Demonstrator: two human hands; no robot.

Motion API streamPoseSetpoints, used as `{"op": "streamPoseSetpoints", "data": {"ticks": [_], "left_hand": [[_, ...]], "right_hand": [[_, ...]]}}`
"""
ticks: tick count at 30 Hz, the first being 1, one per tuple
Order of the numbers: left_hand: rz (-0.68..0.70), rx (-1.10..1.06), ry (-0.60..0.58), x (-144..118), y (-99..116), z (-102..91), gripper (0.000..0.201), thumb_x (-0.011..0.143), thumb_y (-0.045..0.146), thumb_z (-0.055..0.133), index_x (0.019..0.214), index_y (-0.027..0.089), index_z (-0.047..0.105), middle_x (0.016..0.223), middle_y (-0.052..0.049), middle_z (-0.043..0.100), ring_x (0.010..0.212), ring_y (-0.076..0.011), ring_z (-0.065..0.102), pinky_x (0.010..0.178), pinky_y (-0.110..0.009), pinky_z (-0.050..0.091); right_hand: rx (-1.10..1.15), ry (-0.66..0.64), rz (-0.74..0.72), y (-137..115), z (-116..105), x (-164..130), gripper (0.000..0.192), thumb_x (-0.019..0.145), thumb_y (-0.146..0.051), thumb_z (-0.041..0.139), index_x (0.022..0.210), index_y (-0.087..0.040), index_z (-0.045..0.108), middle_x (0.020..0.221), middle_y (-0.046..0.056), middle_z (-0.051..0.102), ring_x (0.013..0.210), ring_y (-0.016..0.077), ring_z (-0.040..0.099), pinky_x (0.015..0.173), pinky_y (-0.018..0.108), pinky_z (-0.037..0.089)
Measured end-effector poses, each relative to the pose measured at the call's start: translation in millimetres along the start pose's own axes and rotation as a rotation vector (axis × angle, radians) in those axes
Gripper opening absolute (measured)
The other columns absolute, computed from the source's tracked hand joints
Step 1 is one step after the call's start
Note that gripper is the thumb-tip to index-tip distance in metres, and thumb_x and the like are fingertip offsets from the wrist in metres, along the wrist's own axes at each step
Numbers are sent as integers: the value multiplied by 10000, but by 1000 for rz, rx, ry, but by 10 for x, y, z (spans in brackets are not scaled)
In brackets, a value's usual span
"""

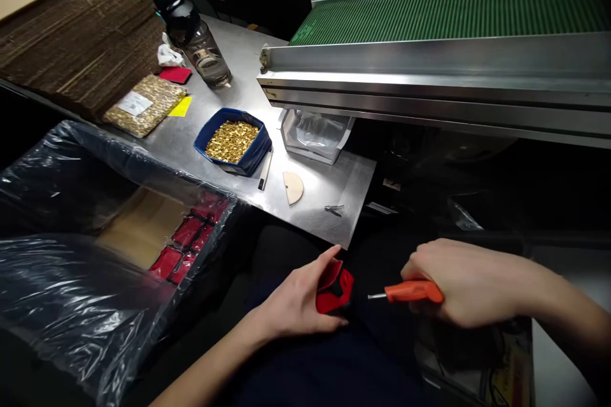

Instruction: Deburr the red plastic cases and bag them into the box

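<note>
Low in the middle, my left hand (300,299) is closed around a small red and black plastic part (335,287), whose hollow side faces right. My right hand (468,280) grips an orange-handled tool (413,291) with a thin metal shaft, pointing left at the part. A gap separates the shaft's tip from the part. Both hands are above my lap, in front of the metal table (324,184). Nearest to them on the table are a pair of nail clippers (334,209) and a pale half-round disc (293,188).
On the table are a blue bin (258,156) of brass pieces, a utility knife (266,170), a grey tray (312,152) and a water bottle (205,54). A plastic-lined box (157,203) holding red parts stands left. A green conveyor (443,13) crosses the upper right.
</note>
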State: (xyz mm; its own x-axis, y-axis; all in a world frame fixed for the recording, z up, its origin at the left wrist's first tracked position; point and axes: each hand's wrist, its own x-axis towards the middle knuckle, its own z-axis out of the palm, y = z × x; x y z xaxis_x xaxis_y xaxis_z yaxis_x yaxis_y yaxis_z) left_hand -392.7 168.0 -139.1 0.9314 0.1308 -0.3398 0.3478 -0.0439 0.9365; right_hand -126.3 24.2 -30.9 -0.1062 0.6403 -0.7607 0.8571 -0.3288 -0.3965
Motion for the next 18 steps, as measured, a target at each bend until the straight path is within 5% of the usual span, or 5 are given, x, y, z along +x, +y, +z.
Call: {"op": "streamPoseSetpoints", "data": {"ticks": [3, 7, 10, 14, 18], "left_hand": [[-10, -409, -87, -46, -39, 17, 1029, 674, 319, 883, 1558, 345, 358, 1436, -107, 611, 1277, -355, 617, 1120, -539, 457], [-18, -946, 86, -148, -194, -37, 871, 780, 667, 722, 1501, 263, 449, 1457, -172, 577, 1221, -399, 647, 1007, -569, 544], [-53, -568, 78, -160, -127, -166, 866, 740, 581, 816, 1476, 247, 502, 1406, -168, 611, 1241, -394, 628, 1028, -550, 539], [83, 261, -231, 34, 169, -282, 926, 674, 349, 907, 1500, 248, 502, 1562, -171, 487, 1422, -403, 473, 1196, -532, 396], [172, 420, -538, 270, 358, -269, 957, 640, 296, 908, 1496, 224, 484, 1397, -172, 628, 1219, -374, 642, 1036, -452, 537]], "right_hand": [[42, -22, 62, 115, -93, 56, 104, 705, -233, 600, 617, -226, 546, 555, -31, 577, 489, 125, 456, 468, 291, 205], [119, -75, 3, 222, 43, 154, 120, 712, -272, 627, 624, -218, 567, 548, -40, 545, 495, 117, 436, 488, 284, 223], [144, -101, -91, 244, 166, 203, 172, 747, -312, 631, 623, -216, 559, 533, -47, 512, 480, 107, 394, 496, 281, 226], [40, -36, -15, 193, 118, 280, 149, 739, -274, 614, 609, -218, 568, 529, -26, 555, 466, 115, 400, 496, 291, 206], [-101, -33, -22, 60, 25, 345, 102, 678, -207, 610, 589, -229, 565, 497, -13, 547, 440, 131, 395, 488, 294, 209]]}}
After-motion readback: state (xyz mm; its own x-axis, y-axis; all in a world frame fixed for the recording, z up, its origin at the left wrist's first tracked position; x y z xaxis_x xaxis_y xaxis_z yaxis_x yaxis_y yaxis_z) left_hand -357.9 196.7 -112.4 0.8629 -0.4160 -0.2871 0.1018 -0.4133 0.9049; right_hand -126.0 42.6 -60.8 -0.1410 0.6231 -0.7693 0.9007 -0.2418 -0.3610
